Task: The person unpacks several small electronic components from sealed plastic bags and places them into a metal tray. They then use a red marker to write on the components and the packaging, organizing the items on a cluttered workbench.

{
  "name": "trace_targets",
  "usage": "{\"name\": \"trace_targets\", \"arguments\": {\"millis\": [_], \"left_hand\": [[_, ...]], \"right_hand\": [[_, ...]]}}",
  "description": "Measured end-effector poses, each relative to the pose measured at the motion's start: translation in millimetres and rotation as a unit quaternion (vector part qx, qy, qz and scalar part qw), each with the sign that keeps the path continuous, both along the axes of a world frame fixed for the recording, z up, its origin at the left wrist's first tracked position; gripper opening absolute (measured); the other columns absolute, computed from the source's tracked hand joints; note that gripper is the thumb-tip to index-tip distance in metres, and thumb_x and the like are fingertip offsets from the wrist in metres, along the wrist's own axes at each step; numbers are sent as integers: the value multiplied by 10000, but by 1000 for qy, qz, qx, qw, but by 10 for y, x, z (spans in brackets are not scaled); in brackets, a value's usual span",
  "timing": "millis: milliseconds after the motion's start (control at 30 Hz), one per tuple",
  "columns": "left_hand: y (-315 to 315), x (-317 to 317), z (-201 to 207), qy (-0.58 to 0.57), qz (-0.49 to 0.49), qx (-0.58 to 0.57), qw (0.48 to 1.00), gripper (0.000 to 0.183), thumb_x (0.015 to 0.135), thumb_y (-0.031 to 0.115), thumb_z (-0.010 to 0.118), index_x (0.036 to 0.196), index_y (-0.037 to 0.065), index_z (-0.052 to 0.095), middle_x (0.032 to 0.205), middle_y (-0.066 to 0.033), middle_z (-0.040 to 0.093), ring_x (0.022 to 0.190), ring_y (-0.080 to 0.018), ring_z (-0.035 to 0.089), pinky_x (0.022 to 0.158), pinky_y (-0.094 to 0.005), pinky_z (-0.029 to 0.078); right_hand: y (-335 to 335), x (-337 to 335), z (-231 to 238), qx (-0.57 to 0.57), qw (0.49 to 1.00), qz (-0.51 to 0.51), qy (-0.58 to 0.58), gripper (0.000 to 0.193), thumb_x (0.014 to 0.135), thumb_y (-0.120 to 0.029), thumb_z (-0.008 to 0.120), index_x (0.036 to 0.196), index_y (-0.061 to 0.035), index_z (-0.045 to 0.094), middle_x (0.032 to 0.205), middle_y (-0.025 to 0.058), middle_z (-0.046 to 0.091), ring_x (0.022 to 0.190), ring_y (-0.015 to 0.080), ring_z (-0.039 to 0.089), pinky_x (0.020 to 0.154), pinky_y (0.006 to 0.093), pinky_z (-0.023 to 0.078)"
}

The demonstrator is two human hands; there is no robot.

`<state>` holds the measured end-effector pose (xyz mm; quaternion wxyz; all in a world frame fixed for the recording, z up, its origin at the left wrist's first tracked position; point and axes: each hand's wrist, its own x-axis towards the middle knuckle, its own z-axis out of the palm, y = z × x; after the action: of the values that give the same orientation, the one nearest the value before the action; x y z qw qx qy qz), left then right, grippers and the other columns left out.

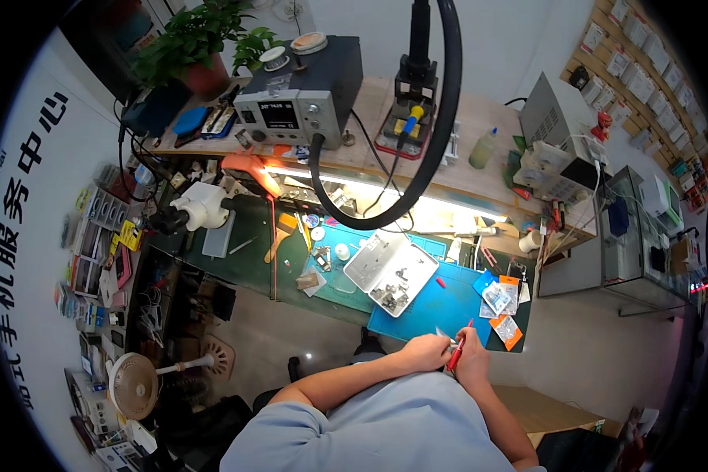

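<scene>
Close to my body, just off the front edge of the blue work mat [401,321], my two hands are together. My right hand [473,361] is closed around a red pen [456,354], which stands tilted with its upper end toward the mat. My left hand [427,352] is closed beside it, on a small whitish piece [443,336] too blurred to name. Ahead of them an open white box [419,277] holds several small metal parts. A small red piece [440,282], like a pen cap, lies right of the box.
Several small packets [493,296] lie at the mat's right. Tools, a brush [282,235] and a white microscope [204,206] are on the left. A shelf behind carries a soldering station [291,106], an iron stand [405,126] and a bottle [482,148]. A thick black hose [440,149] arches over the bench.
</scene>
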<state>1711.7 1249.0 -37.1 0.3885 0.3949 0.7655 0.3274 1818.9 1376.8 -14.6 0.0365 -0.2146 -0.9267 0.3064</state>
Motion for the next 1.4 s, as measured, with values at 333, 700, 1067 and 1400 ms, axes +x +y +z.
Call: {"name": "trace_targets", "arguments": {"millis": [333,700,1067,1400], "left_hand": [[-41,-126,21,146,1,243,959,933,804,131,770,1584,162,259,1556,-139,363,1390,-353,448,1047,-428,504],[-12,-211,-128,-45,107,277,954,627,820,54,798,1363,82,485,1362,-120,506,1191,-288,615,925,-364,569],[111,-277,-300,-544,184,283,768,509,955,39,696,1401,61,452,1313,-88,598,1214,-181,596,1051,-359,510],[234,-201,-472,-327,138,353,866,666,811,-89,791,1386,-23,462,1267,-130,624,1132,-179,649,924,-324,584]], "right_hand": [[87,-290,133,2,996,-37,83,316,862,-49,670,1112,-46,478,953,197,644,865,414,656,700,458,510],[79,-294,191,-212,966,-97,115,382,915,-117,725,1164,-47,444,1038,130,633,872,255,654,748,385,540],[354,-80,252,-285,914,-156,242,214,1006,-70,587,1182,-56,466,1245,163,645,990,136,611,869,272,508],[275,-64,340,-157,932,-136,298,237,960,39,613,1143,-41,485,1241,178,642,878,90,605,786,250,516]]}}
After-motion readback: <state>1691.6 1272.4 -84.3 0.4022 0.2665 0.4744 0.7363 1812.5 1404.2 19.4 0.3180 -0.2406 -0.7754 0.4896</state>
